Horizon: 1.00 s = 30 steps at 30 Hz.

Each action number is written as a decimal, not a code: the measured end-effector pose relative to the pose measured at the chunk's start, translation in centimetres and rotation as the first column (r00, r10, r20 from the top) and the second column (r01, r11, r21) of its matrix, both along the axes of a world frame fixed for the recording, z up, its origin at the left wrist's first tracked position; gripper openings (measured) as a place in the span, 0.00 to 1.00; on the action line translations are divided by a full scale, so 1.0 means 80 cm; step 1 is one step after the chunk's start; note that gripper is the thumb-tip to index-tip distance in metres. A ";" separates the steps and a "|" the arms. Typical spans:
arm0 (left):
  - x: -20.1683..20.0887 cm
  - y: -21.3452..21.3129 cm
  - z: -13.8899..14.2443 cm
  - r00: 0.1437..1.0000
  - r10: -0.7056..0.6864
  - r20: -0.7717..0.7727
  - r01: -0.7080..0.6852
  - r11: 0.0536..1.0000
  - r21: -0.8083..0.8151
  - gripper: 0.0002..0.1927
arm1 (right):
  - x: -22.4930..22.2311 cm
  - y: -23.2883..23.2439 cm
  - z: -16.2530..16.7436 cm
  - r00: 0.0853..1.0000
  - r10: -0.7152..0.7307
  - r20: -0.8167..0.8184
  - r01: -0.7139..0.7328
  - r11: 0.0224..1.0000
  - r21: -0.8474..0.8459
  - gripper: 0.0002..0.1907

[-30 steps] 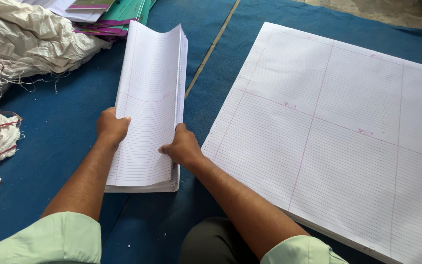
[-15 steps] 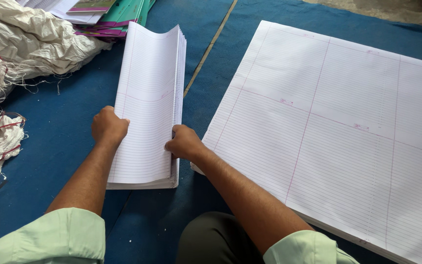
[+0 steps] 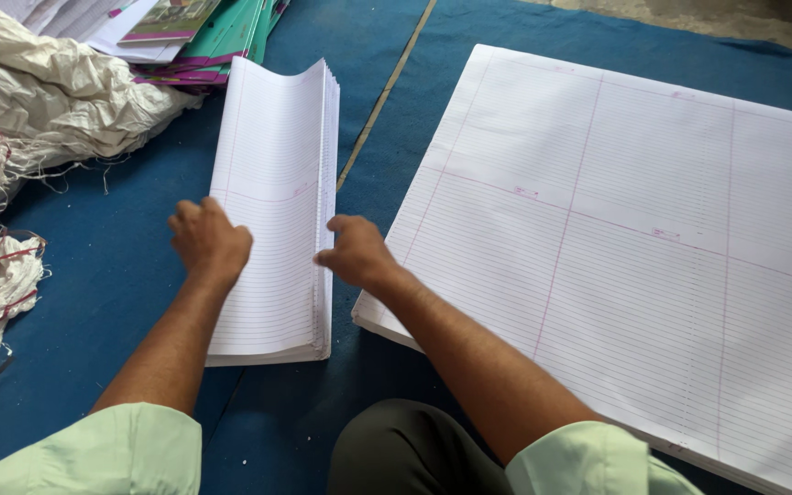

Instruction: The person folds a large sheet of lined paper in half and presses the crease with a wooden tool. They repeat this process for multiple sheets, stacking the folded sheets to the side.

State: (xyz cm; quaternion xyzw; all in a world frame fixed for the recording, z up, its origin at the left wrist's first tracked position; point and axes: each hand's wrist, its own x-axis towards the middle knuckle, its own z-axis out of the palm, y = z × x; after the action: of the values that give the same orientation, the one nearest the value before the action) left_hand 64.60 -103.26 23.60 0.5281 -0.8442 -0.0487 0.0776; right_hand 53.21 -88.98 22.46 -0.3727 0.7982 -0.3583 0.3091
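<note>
The left hand (image 3: 211,243) is pressing flat on the folded stack of ruled sheets (image 3: 272,202) lying on the blue mat (image 3: 121,275), steadying it, while the right hand (image 3: 357,252) is pinching its right edge — squaring the sheets — beside the large ruled sheets (image 3: 634,238).

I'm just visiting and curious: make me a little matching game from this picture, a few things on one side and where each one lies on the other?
Things:
1. folded ruled stack
2. large ruled sheets
3. white woven sacks
4. green booklets

Places:
A. far left of the blue mat
B. top, beyond the folded stack
C. under both hands: left hand, right hand
D. spread flat on the right

Pairs: 1-C, 2-D, 3-A, 4-B
</note>
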 end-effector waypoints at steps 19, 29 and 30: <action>-0.199 0.231 -0.011 0.642 -0.695 -0.324 0.757 0.642 0.121 0.12 | -0.158 0.214 0.043 0.902 -0.154 -0.403 0.155 0.987 -0.032 0.15; -0.250 0.382 -0.020 0.398 -0.904 -0.156 0.904 0.358 0.232 0.14 | -0.240 0.395 0.049 0.840 -0.204 -0.503 0.337 0.922 0.189 0.18; -0.254 0.397 -0.021 0.375 -0.917 -0.138 0.912 0.339 0.231 0.14 | -0.249 0.416 0.050 0.836 -0.213 -0.506 0.365 0.904 0.224 0.19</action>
State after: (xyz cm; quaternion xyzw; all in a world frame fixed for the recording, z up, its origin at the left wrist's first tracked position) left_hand 44.31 -71.52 21.90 -0.0288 -0.9798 -0.1932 -0.0422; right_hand 33.29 -55.69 26.45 -0.2684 0.9427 -0.1698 0.1024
